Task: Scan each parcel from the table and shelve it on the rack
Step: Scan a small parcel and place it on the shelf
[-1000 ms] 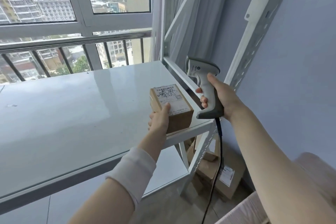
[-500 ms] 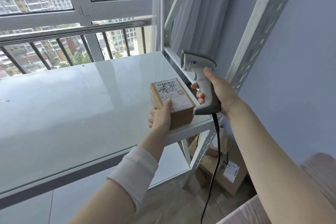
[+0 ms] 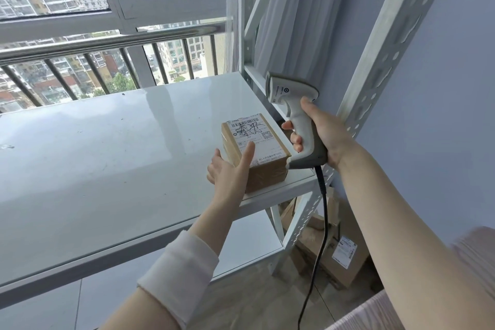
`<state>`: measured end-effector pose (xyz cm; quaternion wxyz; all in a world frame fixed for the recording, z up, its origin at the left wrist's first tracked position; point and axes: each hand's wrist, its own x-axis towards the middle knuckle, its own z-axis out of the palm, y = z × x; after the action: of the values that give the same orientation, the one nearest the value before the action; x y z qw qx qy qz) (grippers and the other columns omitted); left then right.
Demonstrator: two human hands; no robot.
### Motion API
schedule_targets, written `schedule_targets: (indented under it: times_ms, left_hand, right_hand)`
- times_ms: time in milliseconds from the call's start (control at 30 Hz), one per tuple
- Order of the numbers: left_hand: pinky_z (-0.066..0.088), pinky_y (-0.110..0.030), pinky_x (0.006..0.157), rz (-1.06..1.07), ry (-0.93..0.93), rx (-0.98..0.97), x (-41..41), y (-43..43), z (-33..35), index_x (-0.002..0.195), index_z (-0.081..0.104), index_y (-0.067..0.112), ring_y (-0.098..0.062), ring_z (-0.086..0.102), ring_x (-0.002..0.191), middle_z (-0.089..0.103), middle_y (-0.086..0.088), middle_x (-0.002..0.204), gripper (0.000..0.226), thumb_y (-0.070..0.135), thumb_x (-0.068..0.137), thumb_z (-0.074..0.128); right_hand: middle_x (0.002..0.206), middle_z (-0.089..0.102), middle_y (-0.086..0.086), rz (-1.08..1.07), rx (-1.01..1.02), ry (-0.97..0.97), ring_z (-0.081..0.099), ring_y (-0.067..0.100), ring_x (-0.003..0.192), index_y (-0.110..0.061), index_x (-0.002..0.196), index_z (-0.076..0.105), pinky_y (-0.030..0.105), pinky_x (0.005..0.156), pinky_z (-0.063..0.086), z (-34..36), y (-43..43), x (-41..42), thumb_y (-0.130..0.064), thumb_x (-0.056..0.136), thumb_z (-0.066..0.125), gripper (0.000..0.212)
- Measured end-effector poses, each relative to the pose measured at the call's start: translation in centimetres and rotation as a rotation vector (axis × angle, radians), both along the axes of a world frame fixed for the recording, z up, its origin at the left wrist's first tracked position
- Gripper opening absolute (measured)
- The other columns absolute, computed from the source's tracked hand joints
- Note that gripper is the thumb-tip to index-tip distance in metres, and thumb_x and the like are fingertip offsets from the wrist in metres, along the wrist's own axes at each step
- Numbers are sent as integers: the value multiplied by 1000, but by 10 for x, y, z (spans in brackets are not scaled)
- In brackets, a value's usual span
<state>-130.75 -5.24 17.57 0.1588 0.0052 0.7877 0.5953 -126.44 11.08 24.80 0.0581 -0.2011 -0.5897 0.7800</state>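
On rack shelf (image 3: 134,169): parcel (image 3: 257,153) | left hand (image 3: 230,171) open beside it | right hand (image 3: 324,134) grip on scanner (image 3: 297,120)

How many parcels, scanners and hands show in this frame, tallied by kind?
Parcels on the shelf: 1, the labelled box
Parcels on the floor behind the rack: at least 1 labelled carton; others are too hidden to count
Scanners: 1, the corded scanner
Hands: 2, left hand, right hand
Total: 5

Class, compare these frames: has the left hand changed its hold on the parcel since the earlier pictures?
Yes. The left hand has opened, fingers now spread beside the parcel, which rests on the rack shelf near its front right corner.
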Motion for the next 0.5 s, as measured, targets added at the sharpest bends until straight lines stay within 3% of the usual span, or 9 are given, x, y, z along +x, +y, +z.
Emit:
schedule_targets:
  times_ms: [100,167,267,367,500]
  left_hand:
    - [24,-43,116,-128,315,-47,8,-17,-2,149,14,20,-19,16,144,15,-1,155,105,61,66,63]
    - [23,-41,117,-203,428,-111,9,-21,-5,148,16,28,-17,13,145,10,0,157,104,51,65,75]
    - [14,-30,115,-265,485,-184,9,-18,-9,149,14,27,-15,7,146,3,0,158,108,41,65,81]
    - [12,-20,111,-245,496,-169,6,-14,-15,149,16,22,-15,12,145,12,-1,156,105,33,67,82]
    - [27,-28,111,-191,483,-142,-4,-13,-19,146,24,21,-14,30,138,31,0,149,95,25,71,81]
  right_hand:
    - [50,61,0,23,13,-1,48,12,38,2,106,52,20,38,42,1,-1,-1,-45,96,44,48]
    - [49,60,1,19,7,1,47,12,38,2,108,51,20,37,42,0,-2,-4,-45,96,45,49]
    - [49,60,1,14,18,1,47,13,37,2,107,51,20,38,42,-1,-2,-9,-46,95,45,50]
    - [48,60,1,18,18,2,48,14,37,2,106,51,19,39,42,-3,-2,-11,-46,95,46,49]
    - [49,60,1,29,21,10,48,14,38,2,107,51,22,39,43,-6,-2,-13,-46,94,47,49]
